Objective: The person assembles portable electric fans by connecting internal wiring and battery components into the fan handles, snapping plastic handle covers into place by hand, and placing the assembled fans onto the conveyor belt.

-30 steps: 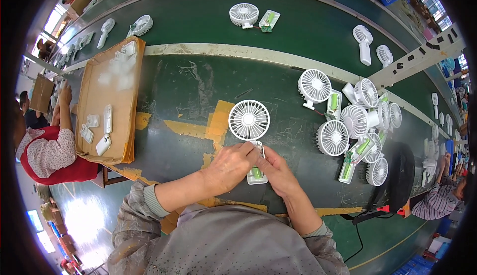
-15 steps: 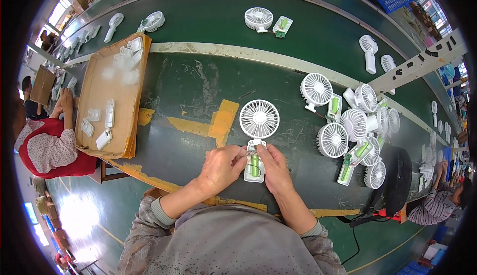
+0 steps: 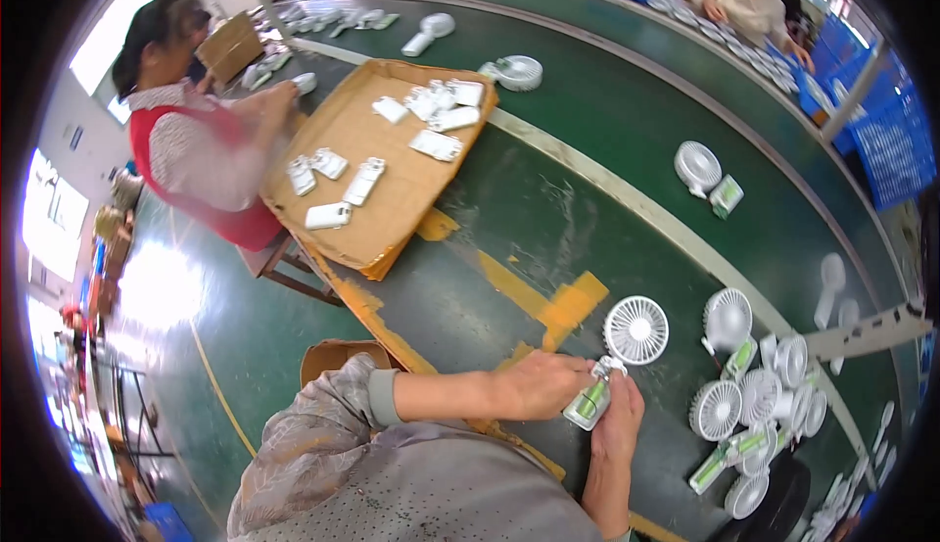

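The right hand (image 3: 617, 419) clamps the open handle (image 3: 579, 414), the left hand's (image 3: 544, 385) grip is unclear, and uneven pressure could dislodge the green battery (image 3: 590, 402).

White fan head (image 3: 637, 330), green battery (image 3: 591, 401), brown cardboard tray (image 3: 403, 192)

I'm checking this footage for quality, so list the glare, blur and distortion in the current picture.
Head view, left: white glare on the floor, a window washed out, the co-worker in red blurred; head view, across the top: the belt bowed by the lens; head view, lower middle: the nearest fan fairly clear.
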Demonstrator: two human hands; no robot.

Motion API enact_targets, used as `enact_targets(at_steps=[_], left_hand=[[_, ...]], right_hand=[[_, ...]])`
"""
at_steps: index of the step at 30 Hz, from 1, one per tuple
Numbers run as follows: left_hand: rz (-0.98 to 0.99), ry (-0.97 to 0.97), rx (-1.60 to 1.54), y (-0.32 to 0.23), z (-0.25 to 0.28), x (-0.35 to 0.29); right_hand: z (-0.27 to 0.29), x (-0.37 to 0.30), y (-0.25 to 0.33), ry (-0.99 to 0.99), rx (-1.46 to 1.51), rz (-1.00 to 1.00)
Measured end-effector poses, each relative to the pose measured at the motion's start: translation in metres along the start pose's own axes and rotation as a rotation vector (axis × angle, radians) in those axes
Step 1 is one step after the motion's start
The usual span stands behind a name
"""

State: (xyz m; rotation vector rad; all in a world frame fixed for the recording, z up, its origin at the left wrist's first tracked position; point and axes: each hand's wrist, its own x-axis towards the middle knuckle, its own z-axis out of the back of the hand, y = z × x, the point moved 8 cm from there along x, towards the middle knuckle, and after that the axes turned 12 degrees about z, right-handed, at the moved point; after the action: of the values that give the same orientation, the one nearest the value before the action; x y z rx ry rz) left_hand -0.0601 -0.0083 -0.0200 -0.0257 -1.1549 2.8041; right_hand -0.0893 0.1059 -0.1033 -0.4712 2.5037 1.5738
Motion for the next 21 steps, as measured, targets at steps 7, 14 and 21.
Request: enact_targets(at_steps=[7,14,21], left_hand=[[0.603,-0.575,0.616,0.146,0.210,-0.030],[1.127,-0.471,0.803,0.323,0.255,-0.091],[0.561,-0.673,0.241,0.166,0.220,-0.047]], right_hand=[[-0.007,-0.006,0.008,0.012,-0.011,-0.039],[-0.012,0.001,0.007,0.031,0.025,-0.040],[-0.017,0.004,0.002,0.016,0.085,-0.057]])
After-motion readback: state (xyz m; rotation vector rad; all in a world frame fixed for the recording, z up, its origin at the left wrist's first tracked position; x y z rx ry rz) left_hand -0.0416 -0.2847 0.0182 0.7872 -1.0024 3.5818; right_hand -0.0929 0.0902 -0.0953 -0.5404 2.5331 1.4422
